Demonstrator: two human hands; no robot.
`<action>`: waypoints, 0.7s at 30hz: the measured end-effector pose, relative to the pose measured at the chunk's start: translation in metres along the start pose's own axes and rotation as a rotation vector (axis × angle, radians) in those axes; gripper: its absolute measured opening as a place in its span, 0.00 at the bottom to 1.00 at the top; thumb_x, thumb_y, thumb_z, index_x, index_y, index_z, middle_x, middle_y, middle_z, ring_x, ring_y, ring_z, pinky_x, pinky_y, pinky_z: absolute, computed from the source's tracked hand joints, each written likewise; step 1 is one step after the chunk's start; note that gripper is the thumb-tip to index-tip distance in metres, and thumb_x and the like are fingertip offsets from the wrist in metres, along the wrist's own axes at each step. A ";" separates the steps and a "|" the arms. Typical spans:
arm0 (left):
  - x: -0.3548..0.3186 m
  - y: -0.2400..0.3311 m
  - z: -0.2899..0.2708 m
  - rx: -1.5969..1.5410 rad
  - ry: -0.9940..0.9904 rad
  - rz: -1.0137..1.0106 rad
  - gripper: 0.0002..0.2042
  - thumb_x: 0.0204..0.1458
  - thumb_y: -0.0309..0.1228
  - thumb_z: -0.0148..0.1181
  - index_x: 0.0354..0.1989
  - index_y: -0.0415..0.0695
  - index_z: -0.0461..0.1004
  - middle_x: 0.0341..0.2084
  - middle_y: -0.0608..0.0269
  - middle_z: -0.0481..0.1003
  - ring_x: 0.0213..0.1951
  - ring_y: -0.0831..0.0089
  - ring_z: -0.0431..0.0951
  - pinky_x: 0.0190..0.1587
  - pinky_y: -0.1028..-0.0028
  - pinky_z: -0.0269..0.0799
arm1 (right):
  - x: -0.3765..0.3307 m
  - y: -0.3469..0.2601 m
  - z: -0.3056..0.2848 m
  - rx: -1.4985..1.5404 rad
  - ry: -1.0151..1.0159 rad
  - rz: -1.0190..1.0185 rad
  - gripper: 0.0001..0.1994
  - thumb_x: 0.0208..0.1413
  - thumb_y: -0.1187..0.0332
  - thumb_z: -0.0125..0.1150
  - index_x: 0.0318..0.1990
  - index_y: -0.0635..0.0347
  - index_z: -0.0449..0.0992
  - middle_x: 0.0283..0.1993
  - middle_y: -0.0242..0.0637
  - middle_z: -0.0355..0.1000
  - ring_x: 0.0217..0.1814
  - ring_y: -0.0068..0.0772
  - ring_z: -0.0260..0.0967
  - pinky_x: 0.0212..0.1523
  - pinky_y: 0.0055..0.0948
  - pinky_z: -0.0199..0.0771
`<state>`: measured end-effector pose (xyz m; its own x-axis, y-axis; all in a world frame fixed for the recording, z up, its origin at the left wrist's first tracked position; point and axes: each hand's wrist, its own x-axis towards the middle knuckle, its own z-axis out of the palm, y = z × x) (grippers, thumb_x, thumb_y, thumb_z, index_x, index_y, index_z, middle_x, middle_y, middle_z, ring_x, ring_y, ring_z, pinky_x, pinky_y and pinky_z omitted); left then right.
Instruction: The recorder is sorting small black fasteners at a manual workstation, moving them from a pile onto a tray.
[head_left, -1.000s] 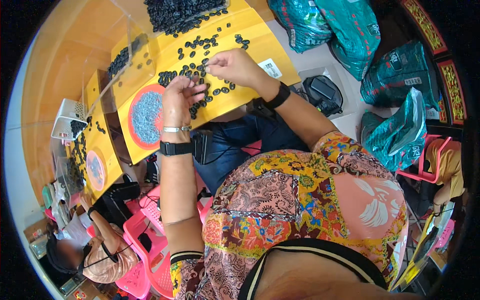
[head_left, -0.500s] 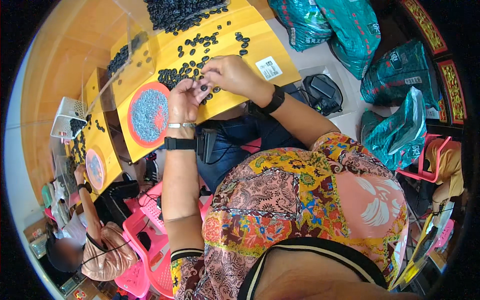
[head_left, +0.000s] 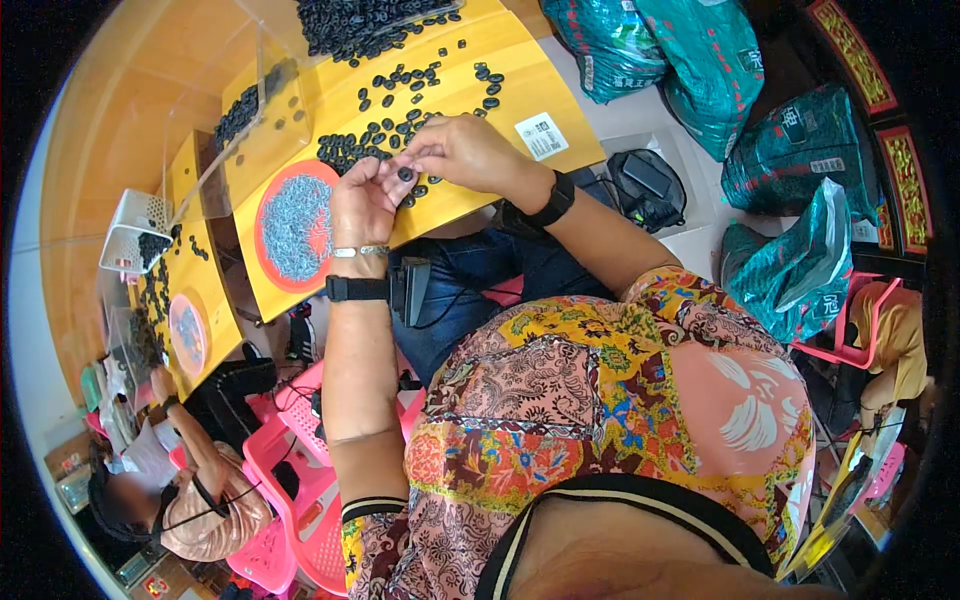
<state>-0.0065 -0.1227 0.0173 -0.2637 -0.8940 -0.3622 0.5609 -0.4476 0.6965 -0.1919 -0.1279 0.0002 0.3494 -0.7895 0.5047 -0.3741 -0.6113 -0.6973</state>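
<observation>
Over the near edge of the yellow table, my left hand (head_left: 362,208) is turned palm up with its fingers curled. A small round black piece (head_left: 405,174) with a darker centre rests in its fingers. From the right, my right hand (head_left: 465,152) meets it, thumb and fingers pinched just above the piece. Whatever is between those right fingertips is too small to make out. Many similar small black pieces (head_left: 345,152) lie loose on the table beyond my hands. Beside my left hand is a round orange-red tray (head_left: 266,268) with many thin silvery metal bits in it.
A large heap of black pieces (head_left: 355,25) lies at the far side. A clear panel (head_left: 215,185) stands at the left, near a white perforated basket (head_left: 120,255). A co-worker (head_left: 210,500) sits at the lower left. Green sacks (head_left: 790,150) and a black bag (head_left: 645,190) are at the right.
The black piece in my left fingers has turned more face up. My right fingertips have shifted slightly around it. The co-worker's arm and head have moved a little.
</observation>
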 end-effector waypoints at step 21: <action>0.018 -0.012 0.008 0.151 0.212 0.024 0.04 0.47 0.24 0.47 0.23 0.41 0.66 0.21 0.62 0.69 0.28 0.66 0.73 0.30 0.66 0.75 | -0.007 -0.005 0.014 -0.432 0.022 -0.132 0.04 0.43 0.72 0.54 0.28 0.61 0.72 0.27 0.41 0.67 0.34 0.42 0.68 0.36 0.36 0.70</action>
<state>-0.0237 -0.1333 0.0074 -0.0727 -0.8875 -0.4551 0.4372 -0.4385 0.7852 -0.1801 -0.1184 -0.0067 0.4011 -0.7016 0.5889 -0.6535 -0.6697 -0.3527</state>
